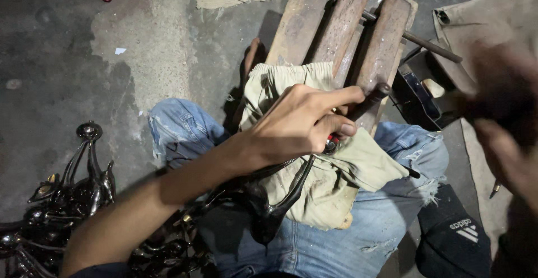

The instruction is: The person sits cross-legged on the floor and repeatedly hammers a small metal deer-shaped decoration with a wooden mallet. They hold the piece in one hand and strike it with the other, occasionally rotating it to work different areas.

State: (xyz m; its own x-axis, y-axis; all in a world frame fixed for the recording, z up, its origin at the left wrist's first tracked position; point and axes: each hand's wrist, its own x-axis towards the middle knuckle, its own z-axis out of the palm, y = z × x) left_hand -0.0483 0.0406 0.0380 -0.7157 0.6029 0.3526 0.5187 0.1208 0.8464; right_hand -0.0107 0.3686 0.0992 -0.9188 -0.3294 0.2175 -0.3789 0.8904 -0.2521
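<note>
A seated person's left hand (297,124) presses down on a dark curved metal piece (291,191) laid over a khaki cloth (336,171) across the lap, the fingers (342,127) clenched around a dark tool handle (367,101) with a spot of red showing beneath them. The handle's tip reaches the near edge of a wooden vise (358,37), whose two worn jaws stand slightly parted on a threaded metal rod (431,45). The right hand (507,138) is a blur at the frame's right edge, and whether its fingers grip anything cannot be told. A heap of glossy dark metal castings (61,211) lies on the concrete floor (67,59) at lower left, just beside the knee in torn blue jeans (185,129). A black shoe (454,236) rests at lower right. Bare floor stretches left of the vise.
</note>
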